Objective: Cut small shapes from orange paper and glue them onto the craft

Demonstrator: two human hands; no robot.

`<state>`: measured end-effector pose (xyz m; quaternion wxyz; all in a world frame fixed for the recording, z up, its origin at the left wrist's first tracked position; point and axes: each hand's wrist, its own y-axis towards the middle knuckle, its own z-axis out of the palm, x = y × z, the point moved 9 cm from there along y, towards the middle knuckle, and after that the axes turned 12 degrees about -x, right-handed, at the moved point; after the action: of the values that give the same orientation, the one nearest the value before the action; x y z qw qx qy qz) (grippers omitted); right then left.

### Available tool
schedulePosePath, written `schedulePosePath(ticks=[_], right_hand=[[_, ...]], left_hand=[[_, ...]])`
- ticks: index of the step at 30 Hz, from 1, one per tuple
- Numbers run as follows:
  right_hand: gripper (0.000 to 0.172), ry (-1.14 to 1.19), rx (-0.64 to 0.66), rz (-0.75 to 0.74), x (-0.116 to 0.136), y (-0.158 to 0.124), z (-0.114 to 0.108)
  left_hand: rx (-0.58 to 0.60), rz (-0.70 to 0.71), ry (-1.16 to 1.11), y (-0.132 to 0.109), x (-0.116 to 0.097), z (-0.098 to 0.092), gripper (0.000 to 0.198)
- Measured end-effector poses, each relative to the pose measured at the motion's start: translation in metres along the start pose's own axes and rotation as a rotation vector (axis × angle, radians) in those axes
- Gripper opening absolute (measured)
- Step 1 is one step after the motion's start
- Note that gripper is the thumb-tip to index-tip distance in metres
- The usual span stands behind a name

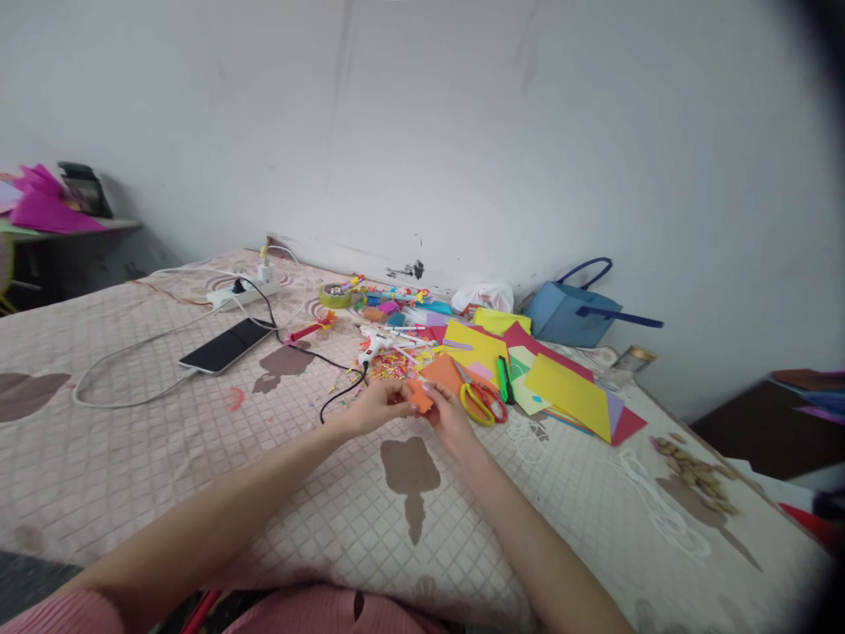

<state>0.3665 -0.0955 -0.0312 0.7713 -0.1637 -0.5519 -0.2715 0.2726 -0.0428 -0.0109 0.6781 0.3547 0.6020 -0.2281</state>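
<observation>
A small piece of orange paper (418,396) is held between my two hands over the middle of the table. My left hand (381,405) pinches its left side, and my right hand (449,412) grips its right side. Just right of my right hand lie scissors (481,403) with yellow and red handles, beside a green cutter (505,380). Behind my hands is a larger orange sheet (441,373). A white glue gun (375,345) with a black cord lies beyond my left hand, among many small colourful paper scraps (396,365).
Yellow sheets (571,392) and other coloured papers spread to the right. A blue bag (571,313) stands by the wall. Peanut-like pieces (696,475) and white string (660,506) lie far right. On the left are a phone (228,345), cables and a power strip (244,296). Green tape (334,296) sits behind.
</observation>
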Motion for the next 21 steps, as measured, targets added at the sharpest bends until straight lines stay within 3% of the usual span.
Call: schedulePosePath(ticks=[7, 17, 21], right_hand=[[0.019, 0.030, -0.007, 0.030, -0.004, -0.002, -0.001], [0.035, -0.003, -0.028, -0.006, -0.002, -0.004, 0.005], [0.024, -0.058, -0.041, -0.070, 0.005, -0.008, 0.005]], left_hand=[[-0.160, -0.098, -0.053, 0.001, 0.007, -0.013, 0.030], [-0.249, -0.220, -0.143, -0.005, 0.013, -0.016, 0.032], [-0.244, -0.223, -0.152, -0.005, 0.013, -0.012, 0.035]])
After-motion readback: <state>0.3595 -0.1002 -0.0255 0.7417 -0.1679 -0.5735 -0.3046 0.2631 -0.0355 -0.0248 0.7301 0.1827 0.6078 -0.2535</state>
